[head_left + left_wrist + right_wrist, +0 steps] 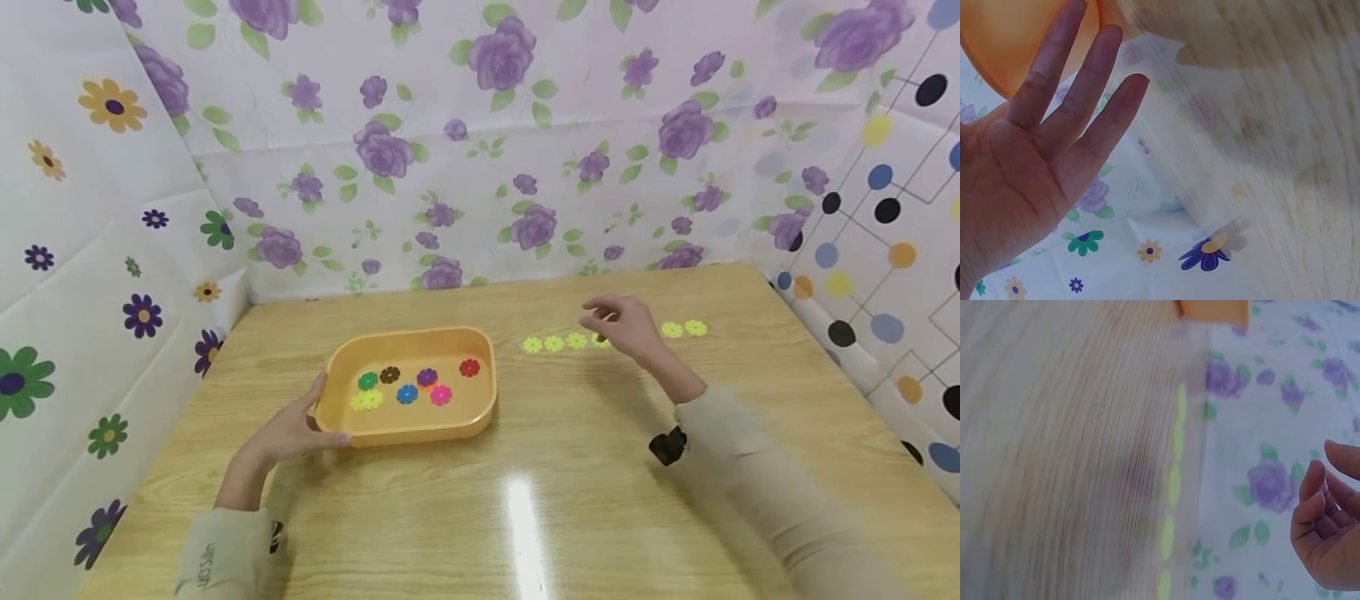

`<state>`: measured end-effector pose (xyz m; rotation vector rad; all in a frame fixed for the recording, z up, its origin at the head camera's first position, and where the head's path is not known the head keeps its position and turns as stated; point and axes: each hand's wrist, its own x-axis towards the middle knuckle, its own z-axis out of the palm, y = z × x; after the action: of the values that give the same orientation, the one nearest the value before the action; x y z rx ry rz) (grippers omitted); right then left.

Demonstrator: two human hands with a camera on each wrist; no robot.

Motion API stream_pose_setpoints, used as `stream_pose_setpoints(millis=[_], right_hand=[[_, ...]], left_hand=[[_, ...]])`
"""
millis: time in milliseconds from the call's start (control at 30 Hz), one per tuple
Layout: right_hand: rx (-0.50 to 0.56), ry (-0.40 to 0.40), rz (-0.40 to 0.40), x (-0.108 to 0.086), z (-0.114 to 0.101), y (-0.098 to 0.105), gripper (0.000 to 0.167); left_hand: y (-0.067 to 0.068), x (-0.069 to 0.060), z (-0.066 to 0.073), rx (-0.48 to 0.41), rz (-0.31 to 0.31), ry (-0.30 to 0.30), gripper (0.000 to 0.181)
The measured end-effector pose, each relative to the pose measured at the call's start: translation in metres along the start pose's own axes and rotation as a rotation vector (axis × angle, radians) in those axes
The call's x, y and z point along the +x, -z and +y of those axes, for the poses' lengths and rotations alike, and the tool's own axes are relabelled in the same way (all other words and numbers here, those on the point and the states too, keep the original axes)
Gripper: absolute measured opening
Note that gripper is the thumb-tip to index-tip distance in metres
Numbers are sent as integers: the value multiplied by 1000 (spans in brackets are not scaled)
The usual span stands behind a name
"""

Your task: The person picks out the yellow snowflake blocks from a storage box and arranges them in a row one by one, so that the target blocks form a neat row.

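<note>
My left hand [283, 435] rests against the left end of an orange plastic tray [468, 417], thumb by its front corner. In the left wrist view, three fingers [1088, 81] stretch out straight beside the orange wall. Inside the tray lie several flower-shaped plastic discs: green, brown, purple, blue, pink, a red disc [469, 367] and yellow ones [367, 400]. My right hand [630, 327] hovers over a row of yellow-green flower discs [553, 342], hiding part of it. In the right wrist view its fingers are loosely bent, thumb apart, nothing held.
The wooden table [420, 517] meets a purple-flowered cloth [450, 167] at its back edge. Patterned cloths hang on the left and right sides. A small black object [667, 447] is at the right wrist. Light glares off the table's front.
</note>
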<state>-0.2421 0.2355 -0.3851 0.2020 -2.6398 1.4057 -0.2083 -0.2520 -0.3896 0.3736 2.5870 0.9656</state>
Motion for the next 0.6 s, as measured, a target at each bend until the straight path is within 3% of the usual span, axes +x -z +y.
stream_pose_setpoints(millis=[267,600], right_hand=[[133,32,-101,-5,-42,-44,28],[210,55,-204,-1,-83,-96,25]], left_hand=[[-1,-1,0,-17,2,-21,114],[-1,0,-2,-40,-3,-32,113]])
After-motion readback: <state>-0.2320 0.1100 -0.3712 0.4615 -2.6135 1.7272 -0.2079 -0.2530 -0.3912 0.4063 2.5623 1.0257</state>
